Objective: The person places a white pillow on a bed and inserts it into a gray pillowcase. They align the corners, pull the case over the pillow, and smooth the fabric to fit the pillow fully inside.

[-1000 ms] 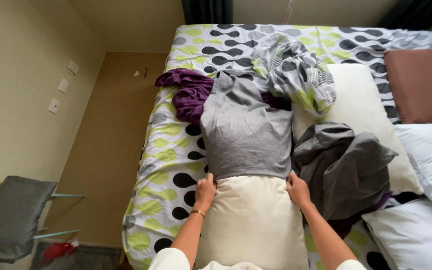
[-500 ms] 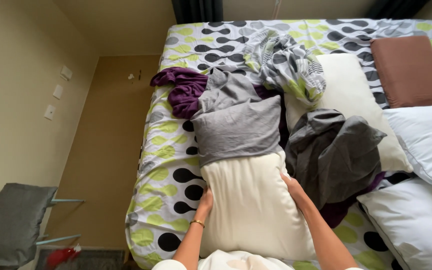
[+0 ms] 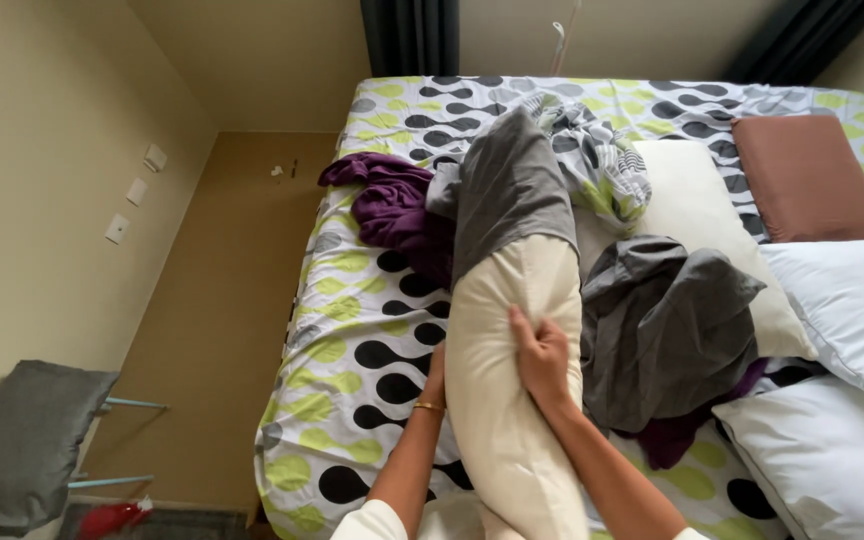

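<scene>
The right hand (image 3: pixel 542 358) gripped the cream pillow (image 3: pixel 517 400) from the front, fingers pressed into it, while the left hand (image 3: pixel 436 375) held its far side, mostly hidden. The pillow stood tilted on the patterned bed (image 3: pixel 352 350), its top in a grey pillowcase (image 3: pixel 512 185); beyond lay a purple cloth (image 3: pixel 387 205)

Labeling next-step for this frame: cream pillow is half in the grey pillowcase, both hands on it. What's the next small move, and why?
Probably tug the grey pillowcase further down the cream pillow. The case covers only the far end; most of the pillow is bare. The right hand grips the pillow's middle on top, and the left hand is at its left side, largely hidden, so both sit just below the case's open edge.
</scene>
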